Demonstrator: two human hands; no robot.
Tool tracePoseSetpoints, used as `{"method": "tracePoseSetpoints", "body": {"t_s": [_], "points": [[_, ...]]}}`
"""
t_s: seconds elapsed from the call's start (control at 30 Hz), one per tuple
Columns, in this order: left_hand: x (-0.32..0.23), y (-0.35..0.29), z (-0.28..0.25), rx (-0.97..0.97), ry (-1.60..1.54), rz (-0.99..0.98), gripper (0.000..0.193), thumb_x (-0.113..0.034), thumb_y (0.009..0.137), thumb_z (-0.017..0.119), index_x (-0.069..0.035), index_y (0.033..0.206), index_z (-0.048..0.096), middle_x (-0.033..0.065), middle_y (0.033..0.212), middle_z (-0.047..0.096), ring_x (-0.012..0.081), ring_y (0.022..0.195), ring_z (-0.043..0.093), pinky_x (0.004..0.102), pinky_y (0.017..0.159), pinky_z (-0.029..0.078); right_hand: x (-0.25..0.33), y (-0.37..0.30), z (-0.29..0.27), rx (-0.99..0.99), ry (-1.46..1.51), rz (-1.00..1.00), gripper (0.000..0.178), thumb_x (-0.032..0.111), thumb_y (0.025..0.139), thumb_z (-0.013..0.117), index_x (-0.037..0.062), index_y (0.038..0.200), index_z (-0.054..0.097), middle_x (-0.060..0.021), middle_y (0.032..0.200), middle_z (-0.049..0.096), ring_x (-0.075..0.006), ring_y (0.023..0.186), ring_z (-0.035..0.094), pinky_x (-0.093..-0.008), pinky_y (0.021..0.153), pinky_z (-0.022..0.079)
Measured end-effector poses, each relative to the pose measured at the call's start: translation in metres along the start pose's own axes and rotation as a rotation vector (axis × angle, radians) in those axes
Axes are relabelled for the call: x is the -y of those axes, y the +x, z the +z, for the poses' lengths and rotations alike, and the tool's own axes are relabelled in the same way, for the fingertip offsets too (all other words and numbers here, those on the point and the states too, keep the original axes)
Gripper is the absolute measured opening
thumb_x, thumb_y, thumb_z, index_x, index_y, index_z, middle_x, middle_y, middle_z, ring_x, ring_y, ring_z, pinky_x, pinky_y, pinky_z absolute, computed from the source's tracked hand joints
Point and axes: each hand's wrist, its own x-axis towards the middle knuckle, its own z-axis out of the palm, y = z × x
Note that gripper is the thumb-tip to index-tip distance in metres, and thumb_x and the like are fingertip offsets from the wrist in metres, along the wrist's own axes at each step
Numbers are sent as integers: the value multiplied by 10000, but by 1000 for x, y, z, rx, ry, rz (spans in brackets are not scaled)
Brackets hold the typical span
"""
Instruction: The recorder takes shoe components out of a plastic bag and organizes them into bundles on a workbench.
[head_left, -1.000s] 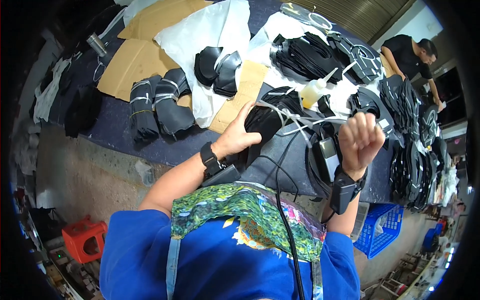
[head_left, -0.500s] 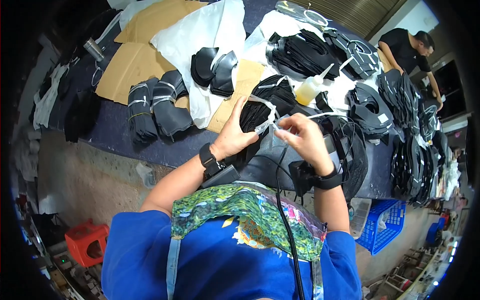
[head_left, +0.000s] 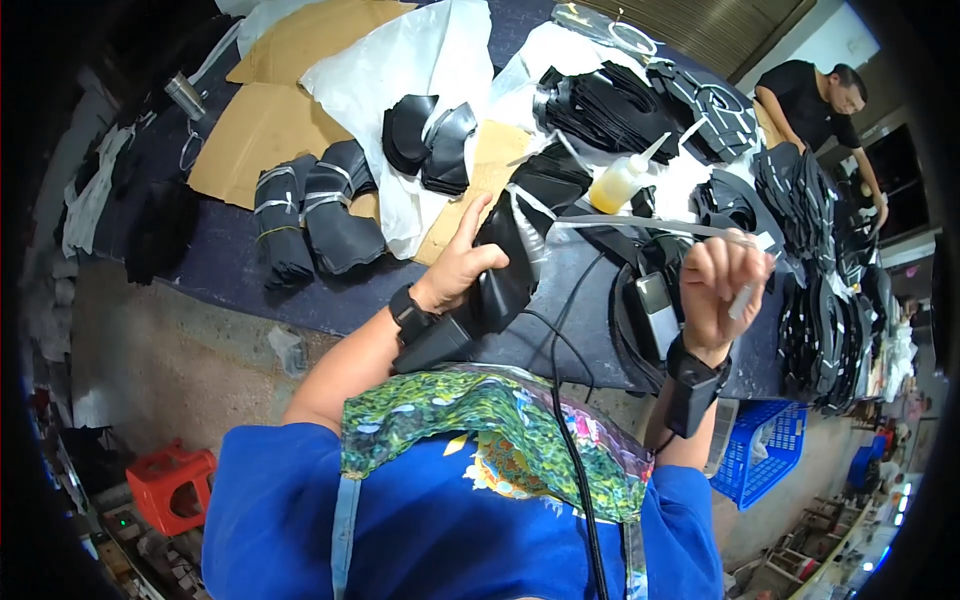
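Observation:
A curved bundle of black cut pieces (head_left: 512,275) stands on the table in front of me, with a white strip (head_left: 650,224) looped round its upper part. My left hand (head_left: 458,272) grips the bundle's left side, thumb across its edge and index finger pointing up. My right hand (head_left: 722,285) is closed on the strip's free end, well off to the right, and the strip runs taut between it and the bundle. A short tail of the strip hangs below my right fingers. Behind the strip stands a squeeze bottle (head_left: 618,185) of yellow liquid with a pointed nozzle.
Tied black bundles (head_left: 345,225) lie at left, more black stacks (head_left: 800,205) at right. Cardboard (head_left: 255,145) and white plastic sheeting (head_left: 385,75) cover the table's back. A small boxy device (head_left: 652,310) and cables sit near my right hand. A person (head_left: 815,105) works at far right.
My right hand has moved from beside the bundle far to the right, drawing the strip out straight. The bundle has turned more upright; my left hand stays nearly in place.

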Motion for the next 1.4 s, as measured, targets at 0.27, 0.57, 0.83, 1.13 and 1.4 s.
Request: {"method": "tracePoseSetpoints", "body": {"t_s": [0.27,0.57,0.83,1.13,1.4], "points": [[47,3,-69,522,-850,-140,414,-176,704,521,21,1067,494,157,967,573,242,878,570,358,807,463,65,-17,-86,-516,142,-109,235,66,842,445,77,611,404,38,498,272,-63,431,251,-219,474,241],[-45,6,-33,825,565,-59,1011,-87,538,628,-62,1356,35,108,1358,204,178,1251,183,311,1019,124,119,35,-104,-449,51,-233,238,218,868,440,36,740,527,-86,774,558,-200,704,523,-340,709,403],[-21,2,-66,561,606,-48,865,-55,556,523,-48,1341,160,99,1331,272,172,1192,304,270,986,217,271,115,-66,-520,-767,-515,298,253,902,359,24,865,546,-132,1022,555,-273,1030,487,-414,908,361],[-34,-19,-71,198,199,-113,829,-89,599,531,-31,1338,160,81,1279,332,155,1150,349,249,957,261,298,176,-51,-503,-1189,-561,258,226,915,329,47,995,496,-81,1161,501,-175,1082,451,-339,905,331],[-19,-13,-49,290,144,-51,904,-125,611,594,-18,1347,81,98,1382,146,165,1256,184,253,1007,171,274,210,-86,-301,-2139,492,335,323,836,487,-2,834,563,-77,795,607,-194,743,570,-325,693,433]]}}
